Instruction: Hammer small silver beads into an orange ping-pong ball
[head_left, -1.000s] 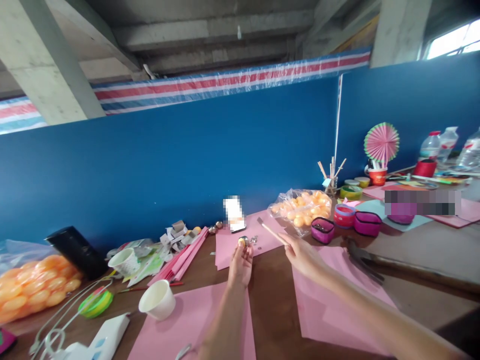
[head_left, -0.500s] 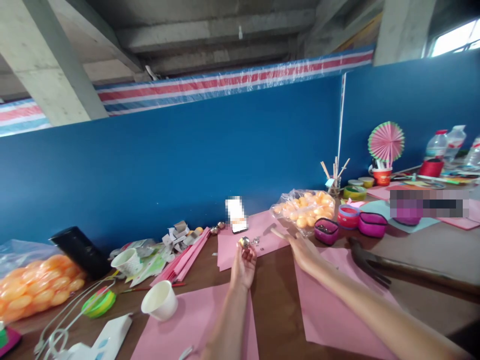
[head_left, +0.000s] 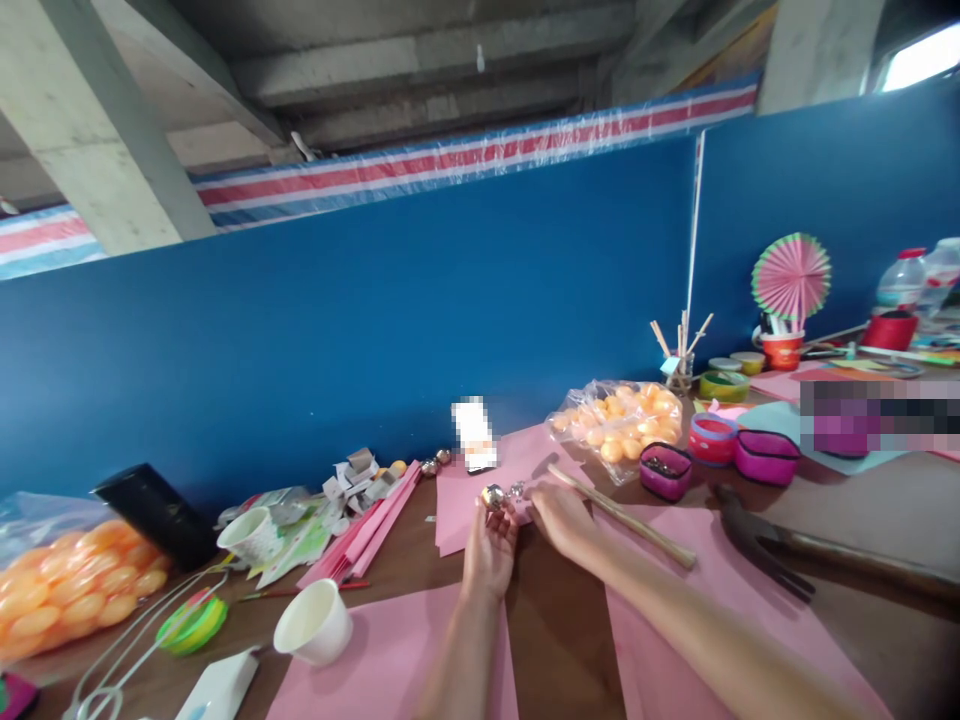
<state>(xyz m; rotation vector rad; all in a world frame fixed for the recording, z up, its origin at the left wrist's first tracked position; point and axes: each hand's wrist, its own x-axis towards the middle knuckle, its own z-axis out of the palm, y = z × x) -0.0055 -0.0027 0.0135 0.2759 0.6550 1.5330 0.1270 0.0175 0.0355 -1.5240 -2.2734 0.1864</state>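
My left hand [head_left: 489, 555] holds a small ball [head_left: 493, 497], shiny silver and gold on its visible side, in its fingertips above the table. Just right of the ball, small silvery metal pieces [head_left: 517, 490] lie on a pink sheet [head_left: 457, 520]. My right hand [head_left: 564, 518] is down at these pieces, its fingers curled together; whatever is between the fingertips is hidden. A wooden stick [head_left: 637, 525] lies slantwise beyond and right of my right hand, apart from its grip.
A hammer [head_left: 765, 540] lies at the right. Behind stand purple containers [head_left: 666, 472] and a bag of orange balls [head_left: 619, 420]. A phone [head_left: 480, 468] leans at the back. On the left are a white cup [head_left: 313, 625], folded pink paper [head_left: 367, 535] and cables [head_left: 112, 650].
My right hand has let go of the wooden stick, which now lies on the table, and has moved left and down to the metal pieces. The left hand still holds the ball.
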